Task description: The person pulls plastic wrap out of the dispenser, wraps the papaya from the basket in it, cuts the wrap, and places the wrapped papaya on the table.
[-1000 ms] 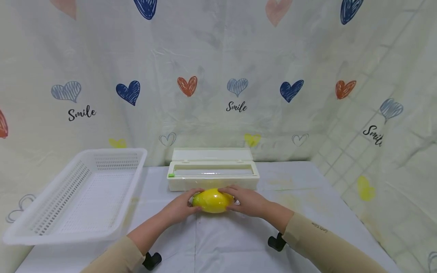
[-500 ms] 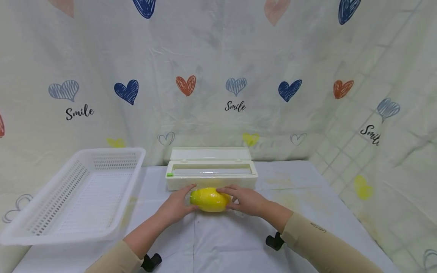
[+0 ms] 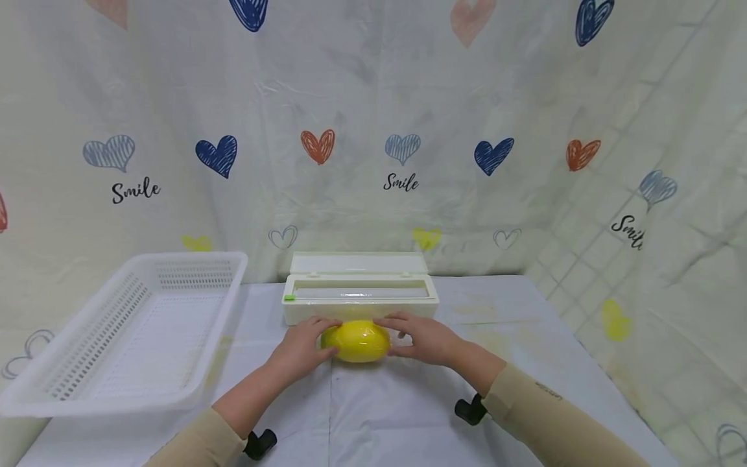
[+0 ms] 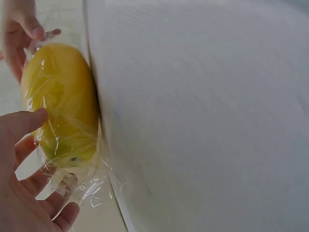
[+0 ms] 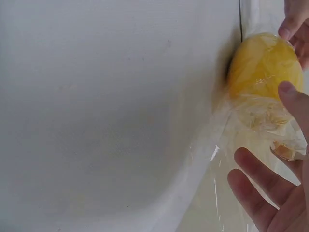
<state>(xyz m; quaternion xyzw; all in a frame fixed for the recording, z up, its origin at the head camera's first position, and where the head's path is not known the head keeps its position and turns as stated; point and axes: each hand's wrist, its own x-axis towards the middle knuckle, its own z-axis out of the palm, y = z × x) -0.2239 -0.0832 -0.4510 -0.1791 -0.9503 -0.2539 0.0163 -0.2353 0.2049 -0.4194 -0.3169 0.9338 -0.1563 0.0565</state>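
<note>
A smooth yellow fruit (image 3: 357, 342), greenish at its left end and wrapped in clear cling film, lies on its side in front of a white film dispenser (image 3: 360, 311). My left hand (image 3: 299, 347) holds its left end, thumb on the near side and fingers on the far side. At the opposite end, my right hand (image 3: 428, 338) has the thumb and forefinger about it, other fingers spread in the right wrist view. Loose film (image 4: 89, 181) bunches past the green end in the left wrist view. More crumpled film (image 5: 263, 113) gathers by my right thumb.
A white perforated basket (image 3: 233, 305) stands on the left side of the table, which has a white cover (image 3: 397, 415). The dispenser's lid (image 3: 358, 263) is raised. Behind hangs a curtain (image 3: 350, 84) printed with hearts.
The fruit has rolled between my hands, and less green shows at its left end. My left fingers loosened half a second ago and now lie closer round it again.
</note>
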